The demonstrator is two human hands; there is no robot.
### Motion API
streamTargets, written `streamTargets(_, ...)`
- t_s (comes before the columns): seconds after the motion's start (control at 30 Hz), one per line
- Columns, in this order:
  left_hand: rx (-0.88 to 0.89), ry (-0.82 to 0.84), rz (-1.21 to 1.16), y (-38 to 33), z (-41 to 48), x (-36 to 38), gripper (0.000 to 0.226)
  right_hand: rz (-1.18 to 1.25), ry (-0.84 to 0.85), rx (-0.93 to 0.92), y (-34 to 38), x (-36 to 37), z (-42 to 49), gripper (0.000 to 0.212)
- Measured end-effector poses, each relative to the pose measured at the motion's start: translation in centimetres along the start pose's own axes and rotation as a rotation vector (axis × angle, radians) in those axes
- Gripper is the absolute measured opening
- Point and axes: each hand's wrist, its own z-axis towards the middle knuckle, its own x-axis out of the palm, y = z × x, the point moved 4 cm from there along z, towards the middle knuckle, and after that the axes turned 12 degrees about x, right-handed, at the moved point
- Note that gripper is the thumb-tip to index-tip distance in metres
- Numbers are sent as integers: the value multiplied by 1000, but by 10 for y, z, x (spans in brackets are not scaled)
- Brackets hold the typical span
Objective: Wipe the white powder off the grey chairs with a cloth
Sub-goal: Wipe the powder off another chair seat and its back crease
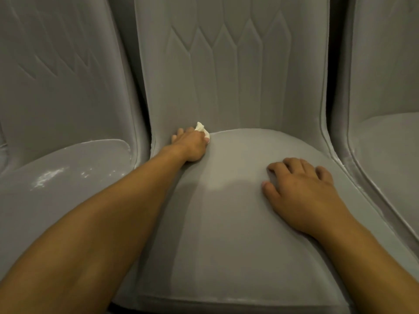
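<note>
dim light and grey upholstery all round: the middle chair (226, 234) lies under me, the left chair (74, 211) just beside it. the cloth (201, 128) is small, soft and light (it crumples to almost nothing), so it is best taken bunched in a fist. my left hand (190, 146) grips it so, pressed into the crease where seat meets back. my right hand (301, 191) rests flat and relaxed on the seat, holding nothing. white powder (47, 177) streaks the left chair's seat.
</note>
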Motion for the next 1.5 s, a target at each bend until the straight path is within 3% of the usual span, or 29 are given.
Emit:
streamTargets(0.17,43,-24,-54,5,11,9,43,0,-9,-7,5,-6,2,43)
streamTargets(0.27,90,4,-66,11,-1,8,44,-42,63,-28,8,-7,4,53)
streamTargets(0.37,109,43,-58,24,-14,7,46,-36,120,-179,44,-12,39,68)
streamTargets(0.5,109,59,-30,33,-28,9,47,21,191,-303,103,6,100,70)
streamTargets(0.83,41,3,95,21,16,6,32,-72,240,-262,108,37,116,76)
streamTargets(0.97,85,8,182,17,25,6,35,-69,232,-262,107,38,115,76)
streamTargets(1.07,174,45,142,20,11,0,25,-64,220,-268,106,38,114,76)
streamTargets(1.2,279,95,103,23,-12,-2,32,-60,213,-269,106,40,114,76)
streamTargets(1.4,247,30,142,22,7,5,35,-58,187,-267,107,41,115,76)
streamTargets(1.5,236,21,143,7,29,-4,22,-39,182,-261,108,40,115,76)
